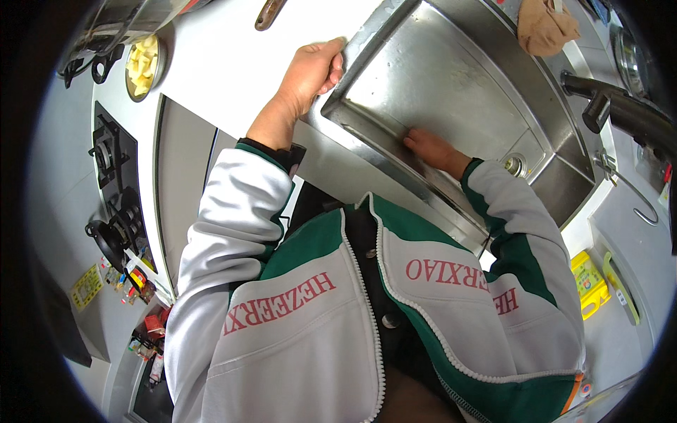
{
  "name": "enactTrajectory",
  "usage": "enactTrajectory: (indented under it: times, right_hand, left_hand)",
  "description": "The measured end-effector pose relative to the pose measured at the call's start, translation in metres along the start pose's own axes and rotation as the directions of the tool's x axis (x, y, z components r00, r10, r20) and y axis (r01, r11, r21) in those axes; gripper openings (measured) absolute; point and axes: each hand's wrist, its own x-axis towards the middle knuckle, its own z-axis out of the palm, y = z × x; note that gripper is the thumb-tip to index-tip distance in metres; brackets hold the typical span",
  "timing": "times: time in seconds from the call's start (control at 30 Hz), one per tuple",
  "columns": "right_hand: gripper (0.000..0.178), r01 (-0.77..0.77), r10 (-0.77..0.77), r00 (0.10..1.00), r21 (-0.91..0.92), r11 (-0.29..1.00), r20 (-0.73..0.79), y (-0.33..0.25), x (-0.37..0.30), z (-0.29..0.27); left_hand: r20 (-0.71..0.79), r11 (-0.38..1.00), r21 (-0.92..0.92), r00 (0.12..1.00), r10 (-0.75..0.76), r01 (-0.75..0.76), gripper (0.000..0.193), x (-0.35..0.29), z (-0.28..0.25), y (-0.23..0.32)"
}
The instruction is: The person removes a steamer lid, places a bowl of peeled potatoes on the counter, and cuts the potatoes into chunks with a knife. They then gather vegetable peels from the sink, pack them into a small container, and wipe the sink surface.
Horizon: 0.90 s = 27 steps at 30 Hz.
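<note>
My left hand (317, 74) is over the white counter, at the left corner of the steel sink (330, 106). Its fingers are curled in, with the thumb laid along the top; whatever they may hold is hidden. Down inside the basin, by its near wall, is my right hand (431, 149). The visible fingers there look bent and drawn together, and their undersides are out of sight. Right of that hand sits the round drain (515, 165), with some small pale bits in it. A few wet spots mark the basin floor.
A dark faucet (599, 102) reaches over the sink's right side. A beige cloth (546, 28) lies at the far rim. On the left are a bowl of pale yellow chunks (143, 65), a brown handle (269, 14) and a gas stove (113, 151). A yellow container (589, 285) stands right.
</note>
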Motion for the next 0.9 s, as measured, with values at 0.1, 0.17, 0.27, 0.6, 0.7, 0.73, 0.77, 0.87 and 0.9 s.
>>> enactTrajectory:
  times: [0.1, 0.17, 0.27, 0.6, 0.7, 0.73, 0.77, 0.87, 0.9]
  right_hand:
    - [0.017, 0.06, -0.059, 0.998, -0.151, 0.987, 0.01, -0.003, 0.0, 0.001]
    - [0.015, 0.074, -0.075, 0.997, -0.174, 0.982, -0.001, 0.0, 0.002, 0.005]
    - [0.013, -0.033, 0.034, 0.999, 0.025, 0.999, -0.02, 0.008, 0.002, 0.011]
    - [0.016, -0.147, 0.158, 0.987, 0.413, 0.899, 0.007, -0.003, -0.029, -0.005]
    - [0.016, -0.225, 0.207, 0.974, 0.525, 0.821, 0.094, -0.018, -0.043, -0.023]
    - [0.016, -0.313, 0.262, 0.95, 0.565, 0.764, 0.172, -0.025, -0.046, -0.03]
    - [0.016, -0.305, 0.246, 0.952, 0.577, 0.758, 0.18, -0.032, -0.048, -0.038]
    - [0.016, -0.389, 0.291, 0.921, 0.552, 0.737, 0.261, -0.054, -0.061, -0.069]
    - [0.016, -0.377, 0.287, 0.926, 0.54, 0.753, 0.246, -0.062, -0.066, -0.077]
  left_hand:
    - [0.007, 1.0, -0.006, 1.0, -0.013, 0.013, 0.037, 0.0, 0.0, 0.001]
    - [0.005, 1.0, -0.009, 1.0, -0.02, 0.02, 0.037, -0.001, 0.0, 0.002]
    - [-0.002, 1.0, -0.001, 1.0, -0.004, 0.004, 0.037, -0.001, 0.001, 0.004]
    - [0.016, 1.0, 0.023, 1.0, 0.003, -0.003, 0.038, -0.002, 0.0, 0.003]
    - [0.023, 1.0, 0.025, 1.0, -0.015, 0.015, 0.039, -0.002, 0.0, 0.003]
    - [0.027, 1.0, 0.017, 1.0, -0.012, 0.012, 0.039, -0.001, -0.001, 0.003]
    - [0.037, 1.0, 0.012, 0.999, -0.022, 0.022, 0.039, -0.001, -0.001, 0.002]
    - [0.055, 1.0, 0.004, 0.998, -0.014, 0.014, 0.038, 0.001, -0.003, -0.001]
    - [0.055, 1.0, 0.002, 0.998, -0.015, 0.015, 0.038, 0.002, -0.004, -0.002]
